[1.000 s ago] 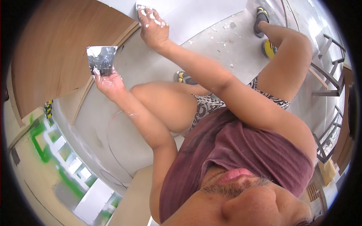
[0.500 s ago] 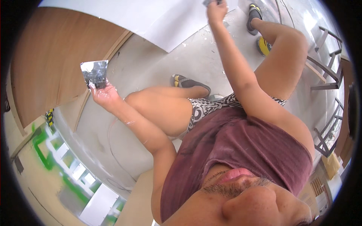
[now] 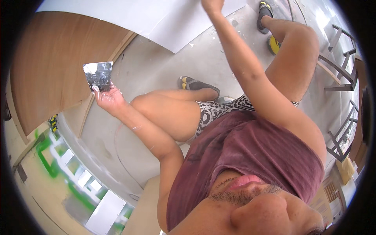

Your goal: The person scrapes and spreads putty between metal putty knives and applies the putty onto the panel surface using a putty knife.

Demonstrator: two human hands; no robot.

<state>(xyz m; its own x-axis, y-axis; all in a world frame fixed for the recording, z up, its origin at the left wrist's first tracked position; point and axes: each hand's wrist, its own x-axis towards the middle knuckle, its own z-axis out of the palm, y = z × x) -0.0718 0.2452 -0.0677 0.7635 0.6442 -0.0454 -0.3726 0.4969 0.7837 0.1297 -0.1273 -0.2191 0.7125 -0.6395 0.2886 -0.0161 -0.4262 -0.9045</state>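
Observation:
My left hand [image 3: 109, 98] is closed around the lower end of a putty knife [image 3: 100, 75]. Its wide metal blade points up, with white and dark smears across it. White paste also marks my fingers and forearm. Stretched toward the far edge, my right hand [image 3: 213, 4] lies over a large white panel [image 3: 156, 23]. The frame's top cuts off its fingertips; the part in view looks curled, and whatever it holds is out of sight.
Brown wooden board [image 3: 66, 66] stands at the left beside the white panel. Dark metal frames [image 3: 342, 72] stand at the right. A yellow-and-black round object [image 3: 273, 45] lies by my far foot. White flakes and a thin cable [image 3: 117, 152] are on the grey floor.
My right hand has moved up and slightly left, and the grey object seen in it before has gone past the frame's top. The left hand and putty knife are nearly still.

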